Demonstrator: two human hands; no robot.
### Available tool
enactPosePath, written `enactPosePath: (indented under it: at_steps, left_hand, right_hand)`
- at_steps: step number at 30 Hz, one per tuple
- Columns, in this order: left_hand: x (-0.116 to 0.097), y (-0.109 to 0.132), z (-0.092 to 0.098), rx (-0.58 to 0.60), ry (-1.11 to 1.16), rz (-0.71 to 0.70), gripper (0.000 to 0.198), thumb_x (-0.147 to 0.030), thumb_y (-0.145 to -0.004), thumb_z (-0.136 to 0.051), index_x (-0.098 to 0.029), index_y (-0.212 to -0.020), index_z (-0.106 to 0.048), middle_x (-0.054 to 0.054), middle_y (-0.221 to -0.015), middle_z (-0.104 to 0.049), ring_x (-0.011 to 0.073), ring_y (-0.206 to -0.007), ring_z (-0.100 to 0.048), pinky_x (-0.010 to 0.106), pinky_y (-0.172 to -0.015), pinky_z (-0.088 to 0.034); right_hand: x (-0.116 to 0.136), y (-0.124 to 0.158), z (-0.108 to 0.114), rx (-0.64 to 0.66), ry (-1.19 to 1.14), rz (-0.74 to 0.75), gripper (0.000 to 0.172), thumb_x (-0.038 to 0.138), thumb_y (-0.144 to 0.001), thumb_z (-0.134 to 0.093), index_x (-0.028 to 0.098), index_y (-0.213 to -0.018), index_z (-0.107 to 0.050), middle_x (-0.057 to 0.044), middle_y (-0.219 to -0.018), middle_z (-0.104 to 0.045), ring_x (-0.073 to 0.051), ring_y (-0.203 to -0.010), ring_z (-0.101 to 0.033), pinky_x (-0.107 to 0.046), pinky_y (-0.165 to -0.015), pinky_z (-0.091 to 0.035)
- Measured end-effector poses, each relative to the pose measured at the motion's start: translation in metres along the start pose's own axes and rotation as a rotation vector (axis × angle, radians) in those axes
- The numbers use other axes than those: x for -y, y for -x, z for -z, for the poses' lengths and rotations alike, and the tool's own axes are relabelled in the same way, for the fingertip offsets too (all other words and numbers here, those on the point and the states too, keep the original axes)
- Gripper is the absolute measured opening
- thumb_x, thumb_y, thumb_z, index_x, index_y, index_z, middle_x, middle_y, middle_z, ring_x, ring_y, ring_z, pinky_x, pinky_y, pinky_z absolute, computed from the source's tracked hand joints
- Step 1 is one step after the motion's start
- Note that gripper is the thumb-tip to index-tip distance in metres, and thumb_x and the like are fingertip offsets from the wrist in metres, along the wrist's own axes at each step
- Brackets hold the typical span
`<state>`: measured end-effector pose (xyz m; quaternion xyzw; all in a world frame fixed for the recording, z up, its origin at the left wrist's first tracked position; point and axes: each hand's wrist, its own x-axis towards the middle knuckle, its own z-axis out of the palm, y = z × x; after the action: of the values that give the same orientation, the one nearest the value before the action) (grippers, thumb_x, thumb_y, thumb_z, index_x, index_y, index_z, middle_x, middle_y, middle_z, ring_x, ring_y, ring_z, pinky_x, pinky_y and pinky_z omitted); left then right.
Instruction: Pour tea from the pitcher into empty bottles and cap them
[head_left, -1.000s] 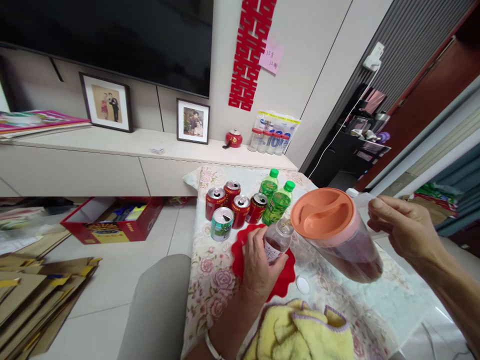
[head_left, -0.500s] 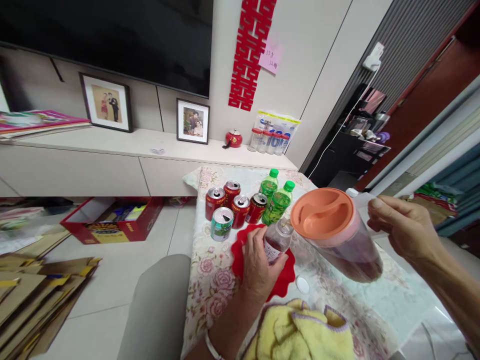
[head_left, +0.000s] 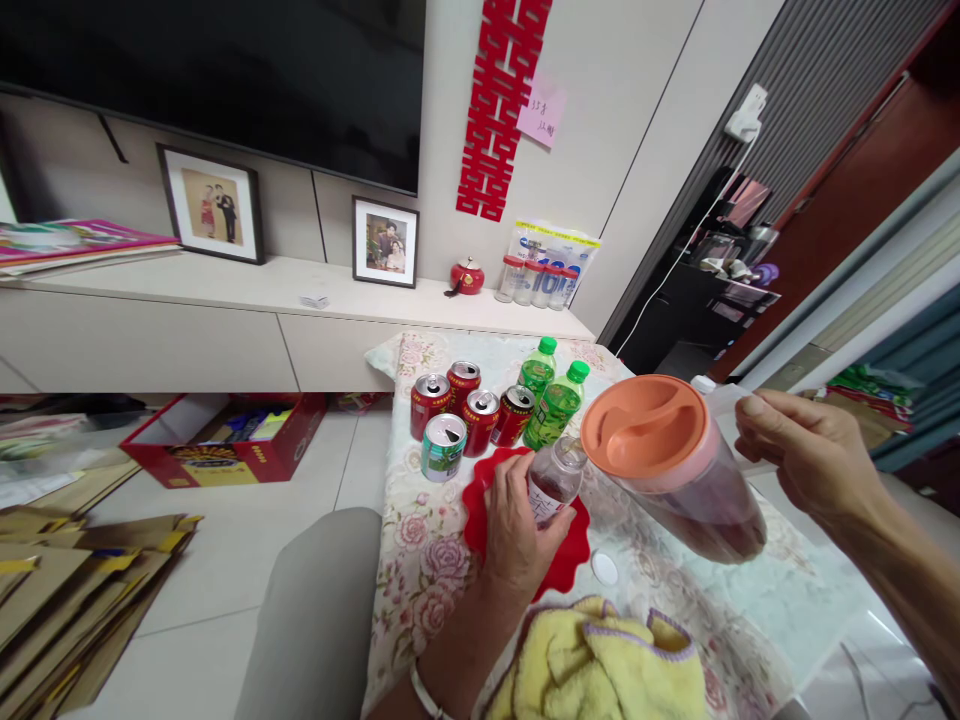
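My left hand (head_left: 517, 530) is wrapped round a small clear bottle (head_left: 556, 482) that stands uncapped on a red scalloped mat (head_left: 480, 505). My right hand (head_left: 802, 455) grips the handle of a clear pitcher (head_left: 675, 470) with an orange lid. The pitcher holds dark reddish liquid and is tilted toward the bottle's mouth, its rim right beside it. A white bottle cap (head_left: 604, 568) lies on the flowered tablecloth (head_left: 420, 560) near the mat.
Several opened drink cans (head_left: 461, 410) and two green bottles (head_left: 555, 395) stand behind the mat. A yellow towel (head_left: 600, 665) lies at the near edge. A grey chair back (head_left: 315, 610) is to the left; a red box (head_left: 225, 440) and flattened cardboard (head_left: 67, 590) lie on the floor.
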<state>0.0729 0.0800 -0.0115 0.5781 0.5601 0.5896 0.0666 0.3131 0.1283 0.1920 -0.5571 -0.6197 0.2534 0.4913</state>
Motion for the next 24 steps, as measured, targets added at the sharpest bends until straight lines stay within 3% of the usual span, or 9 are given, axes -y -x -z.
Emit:
enactPosePath:
  at_steps: [24]
  left_hand:
    - [0.0002, 0.0005, -0.0017, -0.014, 0.002, -0.001, 0.083, -0.009, -0.065, -0.086, -0.021, -0.137, -0.046, 0.014, -0.127, -0.065, 0.0348, -0.118, -0.066, 0.052, -0.096, -0.057]
  right_hand:
    - [0.0041, 0.0004, -0.0003, 0.015, 0.021, 0.032, 0.052, 0.064, -0.068, -0.087, 0.020, -0.058, -0.061, 0.004, -0.055, -0.047, -0.010, -0.054, -0.041, -0.024, -0.051, -0.034]
